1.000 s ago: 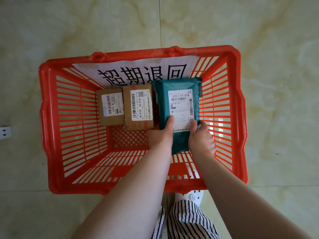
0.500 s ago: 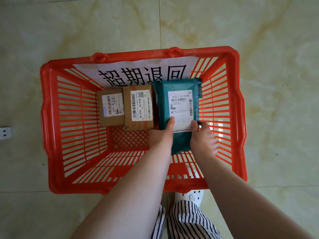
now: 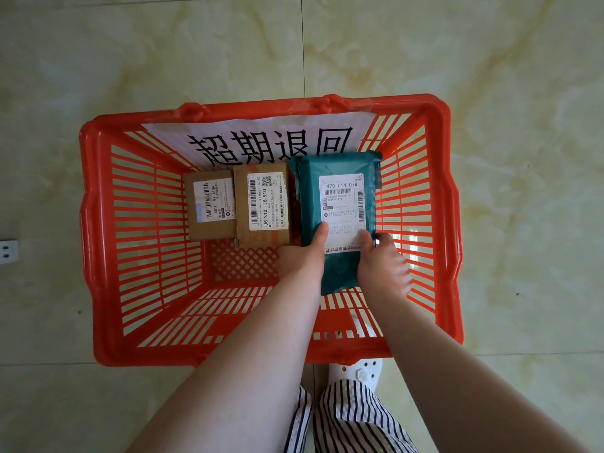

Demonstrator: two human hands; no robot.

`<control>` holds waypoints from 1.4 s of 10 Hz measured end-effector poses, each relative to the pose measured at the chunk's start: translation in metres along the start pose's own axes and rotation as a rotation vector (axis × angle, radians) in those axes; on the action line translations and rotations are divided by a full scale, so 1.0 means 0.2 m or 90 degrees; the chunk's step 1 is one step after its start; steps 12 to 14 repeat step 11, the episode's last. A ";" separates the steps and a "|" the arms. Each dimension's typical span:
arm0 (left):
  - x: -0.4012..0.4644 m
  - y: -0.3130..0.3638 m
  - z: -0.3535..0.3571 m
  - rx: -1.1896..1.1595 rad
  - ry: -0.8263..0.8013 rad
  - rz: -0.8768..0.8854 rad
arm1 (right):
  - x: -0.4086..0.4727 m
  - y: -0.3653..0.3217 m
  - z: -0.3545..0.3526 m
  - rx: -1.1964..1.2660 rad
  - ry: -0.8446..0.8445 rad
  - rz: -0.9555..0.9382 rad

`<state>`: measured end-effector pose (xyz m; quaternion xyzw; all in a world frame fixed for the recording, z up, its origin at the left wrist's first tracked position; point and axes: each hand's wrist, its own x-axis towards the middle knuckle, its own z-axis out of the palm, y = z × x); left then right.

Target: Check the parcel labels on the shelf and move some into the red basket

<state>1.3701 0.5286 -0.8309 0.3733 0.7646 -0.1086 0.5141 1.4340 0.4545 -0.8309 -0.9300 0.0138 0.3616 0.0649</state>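
The red basket (image 3: 98,230) stands on the floor below me. Inside, at its right, is a teal parcel bag (image 3: 309,197) with a white label reading 470 L14 078. My left hand (image 3: 302,256) grips the bag's left edge, thumb on the label. At the bag's lower right edge my right hand (image 3: 384,266) holds it, thumb on the label too. A small cardboard box (image 3: 209,230) and a larger cardboard box (image 3: 242,207) lie labels up beside the bag, at the basket's far wall.
A white paper sign (image 3: 255,135) with large black characters leans on the basket's far wall. The tiled floor (image 3: 523,158) surrounds the basket. A white shoe (image 3: 359,371) and striped trousers (image 3: 353,416) show below. A white socket strip (image 3: 8,251) lies at the left edge.
The teal bag has shifted slightly lower into the basket with both hands still on it. The boxes have not moved.
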 end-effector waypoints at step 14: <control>-0.20 0.06 -0.15 -0.014 -0.015 -0.024 | -0.16 -0.03 -0.18 0.102 0.008 -0.025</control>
